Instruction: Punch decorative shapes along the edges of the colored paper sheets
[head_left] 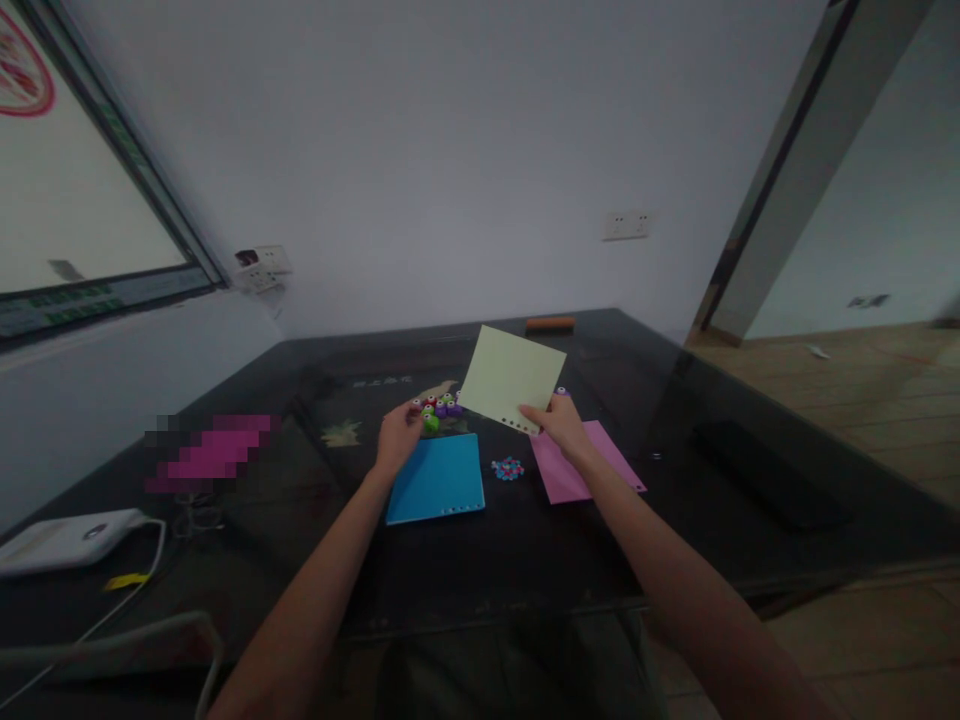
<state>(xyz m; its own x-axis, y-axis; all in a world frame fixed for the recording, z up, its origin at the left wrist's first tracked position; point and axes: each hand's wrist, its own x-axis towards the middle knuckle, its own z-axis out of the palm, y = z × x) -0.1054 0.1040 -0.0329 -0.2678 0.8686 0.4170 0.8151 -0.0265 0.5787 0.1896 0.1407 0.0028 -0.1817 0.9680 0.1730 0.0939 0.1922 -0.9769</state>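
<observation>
My right hand [559, 420] pinches the lower corner of a pale yellow square sheet [511, 375], tilted above the table, with a row of small holes or dots along its near edge. My left hand [400, 438] is at the left end of a cluster of small green, purple and red pieces with white eye-like dots [439, 408]. Its fingers are curled in; what they grip is too small to make out. Between my forearms lies a blue sheet [437, 475]. A pink sheet [559, 472] lies partly under my right wrist. One more purple piece [562, 392] shows behind my right hand.
A small pile of blue, red and white bits [508, 468] lies between the sheets on the dark table [480, 570]. An orange-brown roll [550, 325] is at the back, a black flat object [765, 470] at right. At left are a white device [71, 540] with cable and a magenta item [217, 447].
</observation>
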